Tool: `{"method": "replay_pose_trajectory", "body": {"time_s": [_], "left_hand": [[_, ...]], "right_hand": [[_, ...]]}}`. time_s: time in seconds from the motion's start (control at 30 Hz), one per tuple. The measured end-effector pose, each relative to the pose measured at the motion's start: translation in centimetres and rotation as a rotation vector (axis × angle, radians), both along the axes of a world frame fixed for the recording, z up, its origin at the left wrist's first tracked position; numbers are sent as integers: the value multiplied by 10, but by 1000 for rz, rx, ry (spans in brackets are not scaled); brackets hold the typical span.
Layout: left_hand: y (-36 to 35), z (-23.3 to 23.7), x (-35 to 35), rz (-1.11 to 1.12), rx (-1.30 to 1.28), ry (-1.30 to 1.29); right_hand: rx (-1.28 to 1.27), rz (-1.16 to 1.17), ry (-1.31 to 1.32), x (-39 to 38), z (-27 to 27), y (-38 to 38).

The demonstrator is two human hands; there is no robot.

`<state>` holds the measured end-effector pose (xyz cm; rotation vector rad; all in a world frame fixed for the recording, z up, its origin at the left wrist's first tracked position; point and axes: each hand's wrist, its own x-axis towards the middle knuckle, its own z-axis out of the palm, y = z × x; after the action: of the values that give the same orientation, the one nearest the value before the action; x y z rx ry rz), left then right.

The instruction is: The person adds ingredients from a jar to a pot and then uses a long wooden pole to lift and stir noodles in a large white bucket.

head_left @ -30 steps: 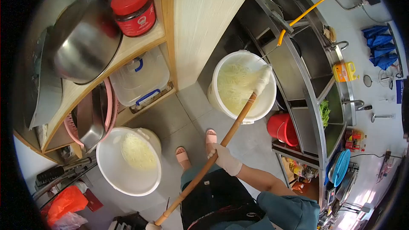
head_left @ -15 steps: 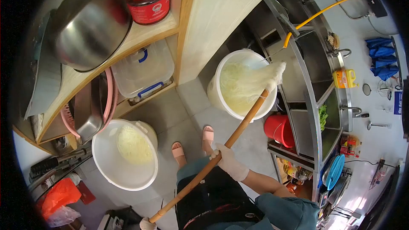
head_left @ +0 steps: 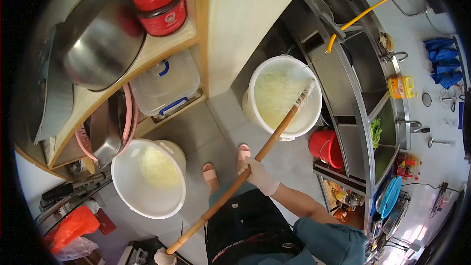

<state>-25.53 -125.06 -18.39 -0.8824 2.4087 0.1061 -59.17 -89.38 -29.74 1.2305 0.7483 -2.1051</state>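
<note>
My right hand point(head_left: 261, 178), in a white glove, grips a long wooden pole point(head_left: 223, 198) around its middle. My left hand point(head_left: 165, 256), also gloved, closes around the pole's lower-left end at the edge of view; its fingers are only partly visible. The pole slants up to the right, its far end inside a large white bucket point(head_left: 251, 99). White strands cling to that end. Pale yellowish-white stringy material point(head_left: 277, 93) lies in the bucket.
A second white bucket point(head_left: 147, 214) with pale stringy contents stands at left. A red bucket point(head_left: 325, 148) sits beside the steel sink counter point(head_left: 346, 88) on the right. Wooden shelves point(head_left: 142, 56) hold a steel bowl point(head_left: 100, 44), a red-lidded jar point(head_left: 161, 7) and a lidded plastic box point(head_left: 167, 86).
The pole's far end has dropped into the bucket. The thick white mass lifted on it, over the rim, has come down, leaving a few strands. Both hands keep their grip and moved slightly left.
</note>
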Motion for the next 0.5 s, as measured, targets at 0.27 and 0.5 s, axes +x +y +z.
{"method": "replay_pose_trajectory", "body": {"time_s": [0.27, 0.5], "left_hand": [[9, 93, -91, -152, -201, 322], [47, 183, -179, -256, -432, 389]], "right_hand": [[-55, -21, -54, -55, 7, -24], [-187, 17, -114, -147, 17, -53]]}}
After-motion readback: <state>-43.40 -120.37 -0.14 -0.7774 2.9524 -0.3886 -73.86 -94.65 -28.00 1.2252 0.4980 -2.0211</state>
